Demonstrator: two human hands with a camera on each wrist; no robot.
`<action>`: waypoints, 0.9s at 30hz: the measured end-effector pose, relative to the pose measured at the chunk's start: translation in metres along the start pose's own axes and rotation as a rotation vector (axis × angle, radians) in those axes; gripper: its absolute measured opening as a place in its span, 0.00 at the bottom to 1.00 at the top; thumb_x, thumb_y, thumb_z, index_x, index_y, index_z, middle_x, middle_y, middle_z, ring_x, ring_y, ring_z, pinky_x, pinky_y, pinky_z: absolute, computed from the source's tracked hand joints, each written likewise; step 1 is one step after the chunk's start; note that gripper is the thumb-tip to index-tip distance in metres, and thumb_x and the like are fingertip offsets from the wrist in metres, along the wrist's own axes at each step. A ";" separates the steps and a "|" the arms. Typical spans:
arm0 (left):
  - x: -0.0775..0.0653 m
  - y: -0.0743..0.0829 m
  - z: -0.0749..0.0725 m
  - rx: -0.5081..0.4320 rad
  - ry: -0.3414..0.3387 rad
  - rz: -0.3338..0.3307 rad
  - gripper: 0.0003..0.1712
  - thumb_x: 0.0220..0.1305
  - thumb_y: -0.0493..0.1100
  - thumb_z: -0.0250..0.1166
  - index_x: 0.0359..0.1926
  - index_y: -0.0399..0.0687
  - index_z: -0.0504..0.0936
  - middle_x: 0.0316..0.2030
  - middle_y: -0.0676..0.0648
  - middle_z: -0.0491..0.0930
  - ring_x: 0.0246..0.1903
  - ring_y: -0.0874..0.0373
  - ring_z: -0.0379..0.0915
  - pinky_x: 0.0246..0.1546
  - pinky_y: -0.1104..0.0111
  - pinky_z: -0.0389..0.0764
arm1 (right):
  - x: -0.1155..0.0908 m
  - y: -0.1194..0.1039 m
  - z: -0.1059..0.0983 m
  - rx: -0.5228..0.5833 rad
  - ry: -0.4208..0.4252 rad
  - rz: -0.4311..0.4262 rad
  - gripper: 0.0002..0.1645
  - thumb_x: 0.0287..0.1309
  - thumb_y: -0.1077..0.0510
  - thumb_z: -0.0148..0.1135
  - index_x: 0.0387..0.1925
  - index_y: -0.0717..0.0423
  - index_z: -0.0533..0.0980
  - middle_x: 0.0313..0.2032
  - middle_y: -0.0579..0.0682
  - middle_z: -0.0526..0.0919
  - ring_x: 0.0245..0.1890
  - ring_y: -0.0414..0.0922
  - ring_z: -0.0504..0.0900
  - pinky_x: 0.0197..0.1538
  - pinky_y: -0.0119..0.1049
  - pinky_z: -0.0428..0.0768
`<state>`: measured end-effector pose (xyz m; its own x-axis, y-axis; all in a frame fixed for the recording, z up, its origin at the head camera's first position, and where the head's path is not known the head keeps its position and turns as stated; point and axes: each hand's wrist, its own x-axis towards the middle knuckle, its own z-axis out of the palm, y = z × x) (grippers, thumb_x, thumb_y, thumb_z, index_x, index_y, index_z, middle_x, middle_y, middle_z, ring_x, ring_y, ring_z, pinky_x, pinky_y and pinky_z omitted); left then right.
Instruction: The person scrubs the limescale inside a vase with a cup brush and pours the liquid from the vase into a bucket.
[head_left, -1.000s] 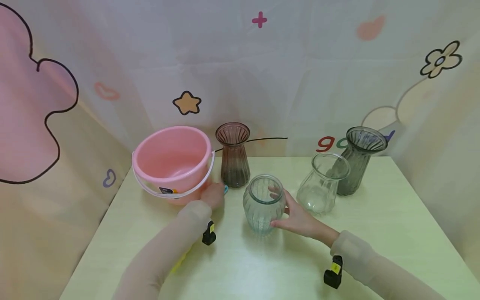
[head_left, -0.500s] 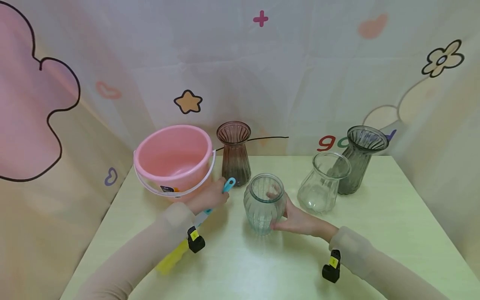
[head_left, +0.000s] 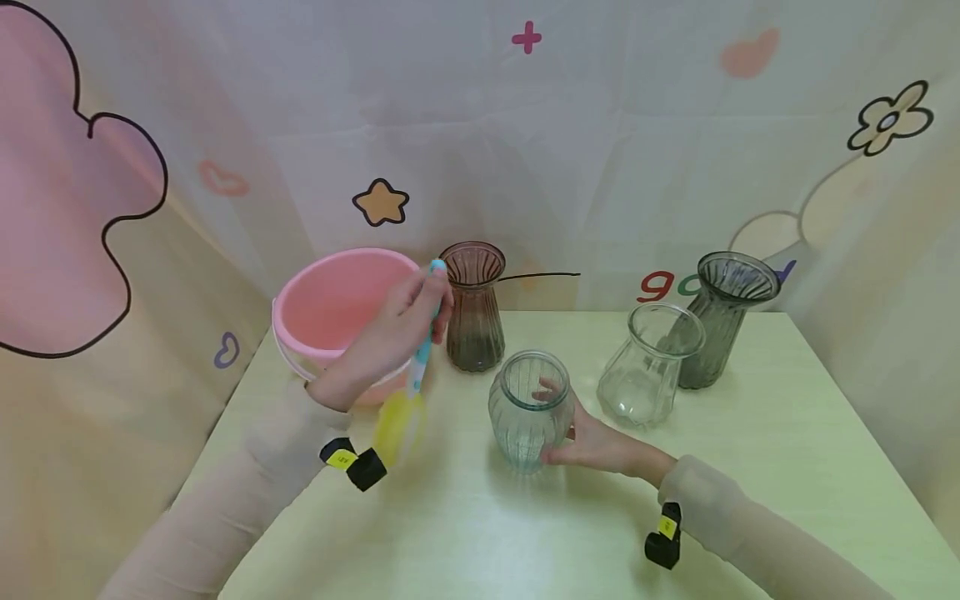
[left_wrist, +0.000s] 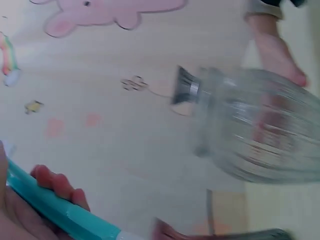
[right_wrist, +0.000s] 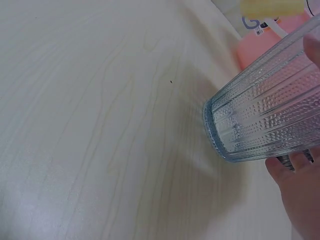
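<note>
My left hand (head_left: 397, 325) grips the teal handle of a bottle brush (head_left: 421, 362), raised in front of the pink bucket (head_left: 303, 342). The brush's blurred yellow head points down toward the table. In the left wrist view, fingers curl round the brush handle (left_wrist: 60, 210). My right hand (head_left: 596, 442) holds the side of a clear ribbed glass vase (head_left: 525, 433), its mouth facing up. Thumb and fingers spread round the vase's right side. The right wrist view shows the vase's textured wall (right_wrist: 270, 100) and its base close over the table.
Behind the brush stands a reddish-brown glass vase (head_left: 474, 329), right beside the bucket. At the right are a clear flared vase (head_left: 633, 396) and a grey ribbed vase (head_left: 712, 342), overlapping in the head view. A printed curtain (head_left: 570, 150) hangs behind the pale table (head_left: 480, 533).
My left hand has lifted the bottle brush off the table beside the bucket, turning its yellow head downward. The right hand and its vase have stayed nearly still.
</note>
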<state>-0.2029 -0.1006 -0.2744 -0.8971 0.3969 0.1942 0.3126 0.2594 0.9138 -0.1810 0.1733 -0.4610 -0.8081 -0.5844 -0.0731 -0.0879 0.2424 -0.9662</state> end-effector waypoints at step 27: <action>0.040 0.106 0.033 -0.633 -0.040 0.370 0.24 0.68 0.48 0.30 0.18 0.44 0.61 0.11 0.48 0.58 0.13 0.54 0.54 0.18 0.67 0.62 | 0.003 0.015 0.009 0.009 0.021 -0.011 0.59 0.44 0.59 0.71 0.66 0.38 0.39 0.67 0.49 0.53 0.68 0.53 0.53 0.64 0.59 0.54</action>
<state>-0.1951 -0.0285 -0.1816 -0.7518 0.3952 0.5278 0.3418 -0.4508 0.8246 -0.1797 0.1685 -0.4776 -0.8193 -0.5704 -0.0573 -0.0919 0.2294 -0.9690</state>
